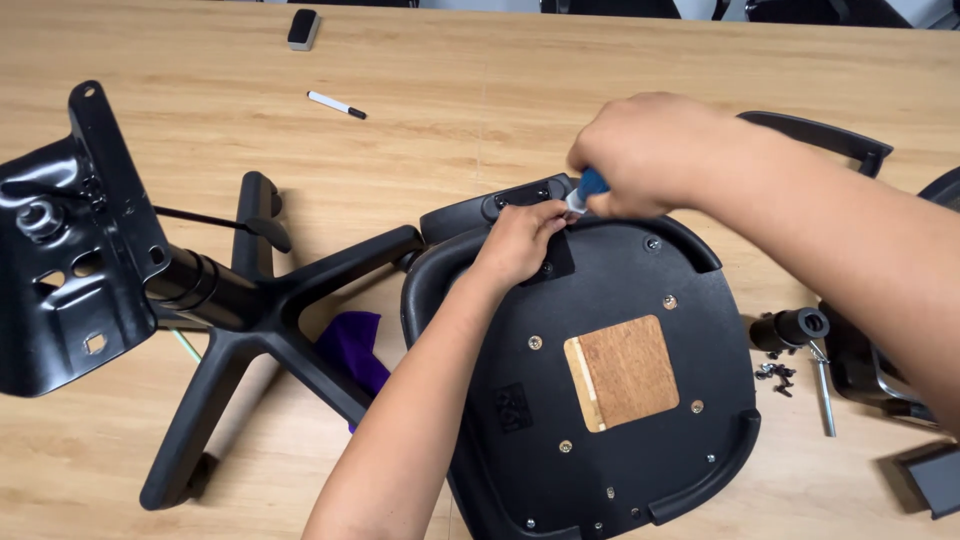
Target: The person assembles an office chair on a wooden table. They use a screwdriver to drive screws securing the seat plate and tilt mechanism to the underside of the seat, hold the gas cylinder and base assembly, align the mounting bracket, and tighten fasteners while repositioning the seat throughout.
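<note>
A black office-chair seat point(640, 440) lies upside down on the wooden table, showing a wood patch point(622, 372) and several screws. At its far edge sits a black armrest bracket point(520, 200). My left hand point(520, 243) presses flat on the bracket plate there. My right hand point(645, 152) grips a blue-handled screwdriver point(588, 188), its tip pointing down at the bracket beside my left fingers.
A black star base with gas cylinder and tilt plate point(200, 300) lies to the left over a purple cloth point(355, 345). A marker point(336, 104) and an eraser point(303, 28) rest farther back. Loose screws point(775, 375), a bolt point(824, 390) and black parts lie at the right.
</note>
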